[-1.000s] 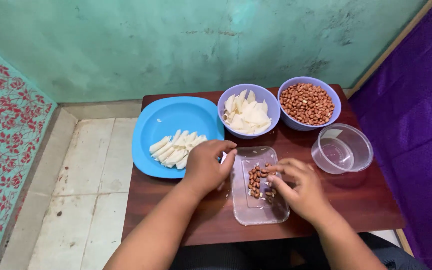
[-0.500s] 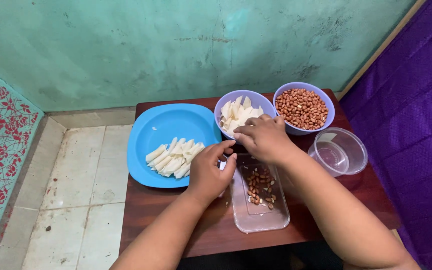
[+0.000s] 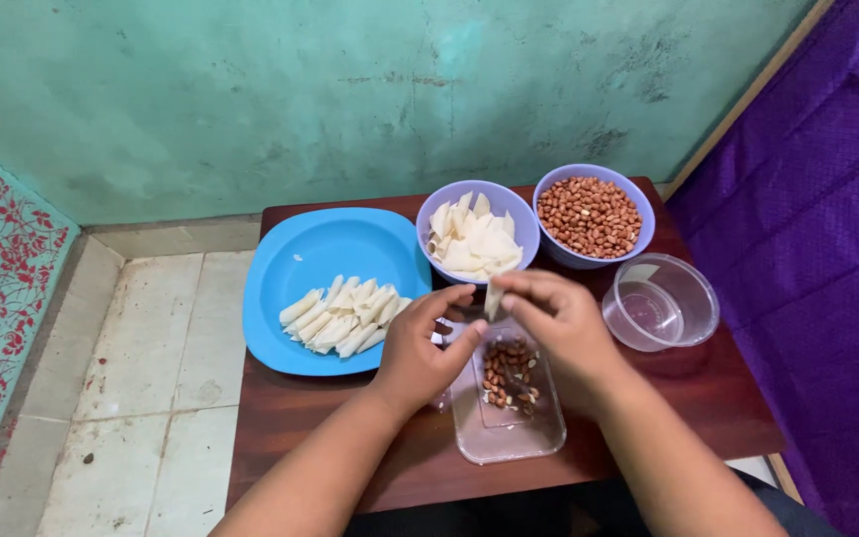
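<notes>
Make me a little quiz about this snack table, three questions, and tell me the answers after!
1. True or false: the right hand pinches a pale wrapper piece over the clear rectangular tray.
2. What fills the purple bowl nearest the purple cloth? A) peanuts B) rice C) grapes
3. Fill in: the finished rolls lie on the blue ____.

Key
1. True.
2. A.
3. plate.
</notes>
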